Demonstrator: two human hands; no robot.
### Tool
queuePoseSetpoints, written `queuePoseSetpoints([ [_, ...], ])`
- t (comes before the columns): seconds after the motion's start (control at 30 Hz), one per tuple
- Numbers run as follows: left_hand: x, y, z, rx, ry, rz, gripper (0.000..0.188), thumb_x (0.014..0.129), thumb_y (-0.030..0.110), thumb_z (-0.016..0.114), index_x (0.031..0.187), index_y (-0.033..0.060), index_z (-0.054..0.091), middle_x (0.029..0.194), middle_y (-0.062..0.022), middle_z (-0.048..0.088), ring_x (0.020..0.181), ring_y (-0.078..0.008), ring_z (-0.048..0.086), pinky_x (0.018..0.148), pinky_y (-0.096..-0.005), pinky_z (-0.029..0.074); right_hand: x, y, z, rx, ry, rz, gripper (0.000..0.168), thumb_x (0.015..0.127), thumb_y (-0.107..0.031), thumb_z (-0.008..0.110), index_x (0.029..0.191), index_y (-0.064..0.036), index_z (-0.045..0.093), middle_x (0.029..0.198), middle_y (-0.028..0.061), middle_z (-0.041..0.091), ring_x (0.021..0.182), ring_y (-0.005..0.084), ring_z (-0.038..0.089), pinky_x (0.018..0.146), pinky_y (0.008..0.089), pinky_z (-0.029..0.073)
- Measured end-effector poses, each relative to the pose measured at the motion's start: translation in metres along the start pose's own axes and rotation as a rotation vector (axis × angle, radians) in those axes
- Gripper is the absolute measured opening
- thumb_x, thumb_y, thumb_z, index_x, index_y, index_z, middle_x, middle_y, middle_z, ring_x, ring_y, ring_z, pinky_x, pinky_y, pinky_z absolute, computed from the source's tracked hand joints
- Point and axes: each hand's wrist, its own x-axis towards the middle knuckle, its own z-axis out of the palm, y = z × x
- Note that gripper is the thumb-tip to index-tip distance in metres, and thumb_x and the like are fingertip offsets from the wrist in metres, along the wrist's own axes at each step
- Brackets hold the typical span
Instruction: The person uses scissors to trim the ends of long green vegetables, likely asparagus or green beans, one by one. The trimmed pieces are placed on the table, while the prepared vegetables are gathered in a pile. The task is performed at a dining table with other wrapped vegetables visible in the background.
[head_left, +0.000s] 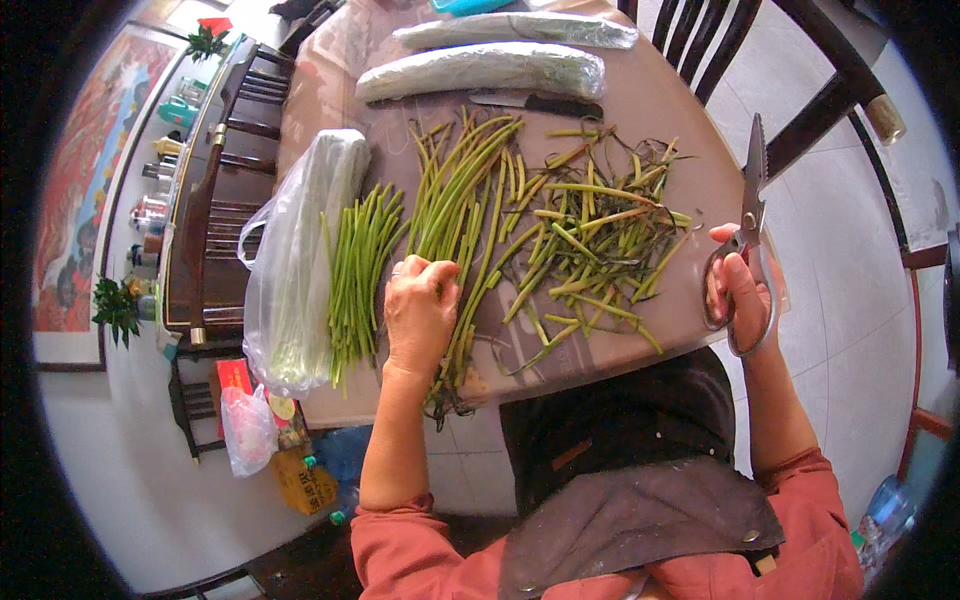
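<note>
Long green stems, perhaps garlic scapes, lie across the middle of the table. My left hand rests on their lower part with curled fingers; whether it grips any stem is hidden. At the table's right edge, my right hand holds metal kitchen scissors by the handles, blades pointing away from me. A neat bundle of green stems lies left of my left hand. Between my hands spreads a loose heap of short cut stems and dark withered tips.
Two plastic-wrapped bundles lie at the far side, beside a black-handled knife. A clear plastic bag with a wrapped bundle is on the table's left. Dark wooden chairs stand at the right and left.
</note>
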Motion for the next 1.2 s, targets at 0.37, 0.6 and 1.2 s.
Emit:
queuePoseSetpoints([
  [0.37, 0.014, 0.009, -0.002, 0.196, -0.116, -0.012, 0.014, 0.074, 0.02, 0.066, 0.077, 0.0065, 0.065, 0.076, -0.0096, 0.06, 0.076, -0.0266, 0.059, 0.071, -0.0375, 0.046, 0.0, -0.001, 0.0, -0.01, -0.008, 0.007, 0.035, 0.09, -0.028, 0.055, 0.109, 0.001, 0.051, 0.054, -0.003, 0.044, 0.043, 0.0029, 0.038, 0.04, 0.0185, 0.027],
  [0.6, 0.021, 0.016, -0.038, -0.308, -0.164, -0.35, 0.017, 0.077, 0.015, 0.062, 0.083, -0.0014, 0.062, 0.069, -0.0102, 0.061, 0.065, -0.0157, 0.059, 0.063, -0.0283, 0.046, 0.001, -0.002, -0.002, -0.017, -0.03, -0.01, 0.035, 0.09, -0.029, 0.055, 0.109, 0.0, 0.051, 0.055, -0.003, 0.044, 0.043, 0.0036, 0.039, 0.04, 0.0187, 0.028],
  [1.2, -0.08, -0.006, -0.096, -0.691, -0.111, -0.601, 0.011, 0.093, 0.012, 0.047, 0.091, 0.0029, 0.053, 0.069, 0.0023, 0.049, 0.061, -0.0045, 0.042, 0.055, -0.0194, 0.035, -0.022, -0.032, 0.005, 0.023, -0.407, 0.214, 0.039, 0.09, -0.029, 0.054, 0.114, 0.0, 0.05, 0.059, -0.0023, 0.049, 0.047, 0.0051, 0.044, 0.044, 0.0192, 0.035],
])
